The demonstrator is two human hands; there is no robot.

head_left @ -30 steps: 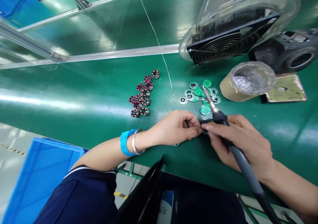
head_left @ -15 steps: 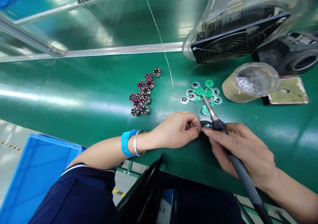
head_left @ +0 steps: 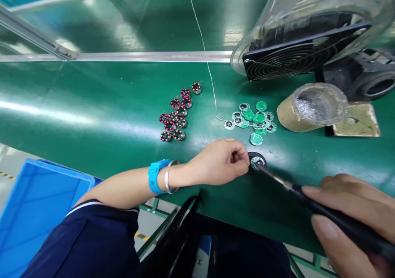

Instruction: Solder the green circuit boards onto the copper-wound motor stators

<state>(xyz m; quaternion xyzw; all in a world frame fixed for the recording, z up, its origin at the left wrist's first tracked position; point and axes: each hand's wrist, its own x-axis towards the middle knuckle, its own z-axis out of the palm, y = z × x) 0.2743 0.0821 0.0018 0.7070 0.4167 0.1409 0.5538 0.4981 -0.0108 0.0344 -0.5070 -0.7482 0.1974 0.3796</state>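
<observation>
My right hand (head_left: 354,204) grips a soldering iron (head_left: 304,195) by its dark handle. The iron's tip reaches a small round circuit board (head_left: 256,162) that sits in a black round holder (head_left: 262,156). With fingers pinched together, my left hand (head_left: 220,163) holds that holder at its left edge. Just beyond lies a loose group of round green circuit boards (head_left: 259,117), some face up with dark centres. A thin solder wire (head_left: 211,80) runs down from the back and ends among these boards. Several copper-wound motor stators (head_left: 178,135) stand in a cluster to the left.
A fume fan (head_left: 296,56) with a wire grille stands at the back right. Before it are a tan cup (head_left: 293,111) with silvery residue and a soldering sponge tray (head_left: 358,119). A metal rail (head_left: 148,56) crosses the bench. At lower left is a blue crate (head_left: 46,200).
The soldering iron has swung down and right, its tip going from the loose boards to the board in the holder. My right hand has moved right and nearer. My left hand keeps its pinch.
</observation>
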